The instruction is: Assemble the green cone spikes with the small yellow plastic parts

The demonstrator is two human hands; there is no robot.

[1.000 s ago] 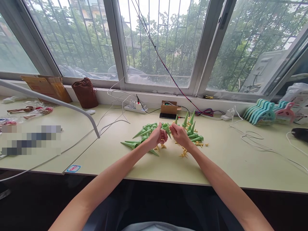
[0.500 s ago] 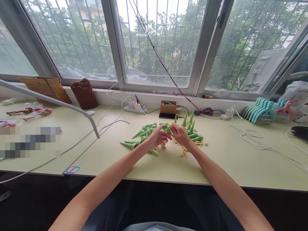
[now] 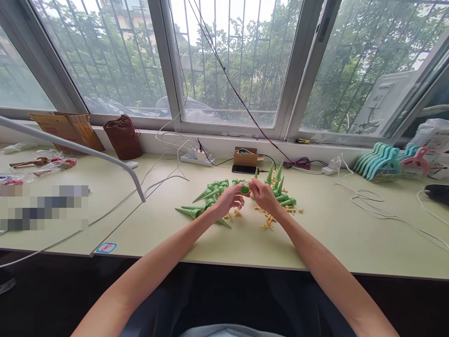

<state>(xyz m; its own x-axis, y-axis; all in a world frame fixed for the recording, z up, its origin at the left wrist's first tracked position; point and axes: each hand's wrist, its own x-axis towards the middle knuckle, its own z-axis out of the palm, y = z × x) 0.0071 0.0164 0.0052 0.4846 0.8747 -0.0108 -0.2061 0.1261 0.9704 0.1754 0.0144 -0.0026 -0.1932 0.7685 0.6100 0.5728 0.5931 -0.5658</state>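
Note:
A green plastic cone spike (image 3: 244, 190) is between my hands, its round open end turned towards me. My left hand (image 3: 228, 199) grips it from the left with thumb and forefinger, the other fingers loosely curled below. My right hand (image 3: 263, 194) is closed in a pinch against the cone's right side; what lies between those fingertips is hidden. To the left lies a pile of green cone spikes (image 3: 190, 212). Others stand point up (image 3: 269, 174) behind my right hand. Small yellow plastic pieces (image 3: 268, 221) are scattered about the table below and beside my hands.
A phone (image 3: 244, 169) and a small cardboard box (image 3: 245, 157) are at the back of the table (image 3: 336, 238). A white power strip (image 3: 198, 159) stands left of them. Teal hangers (image 3: 380, 161) are at the right. A grey curved bar (image 3: 105, 152) crosses the left side.
The cone has tilted so that its open end, which faced upward, now points towards me. Both hands stay nearly in place; the left fingers have shifted around the cone.

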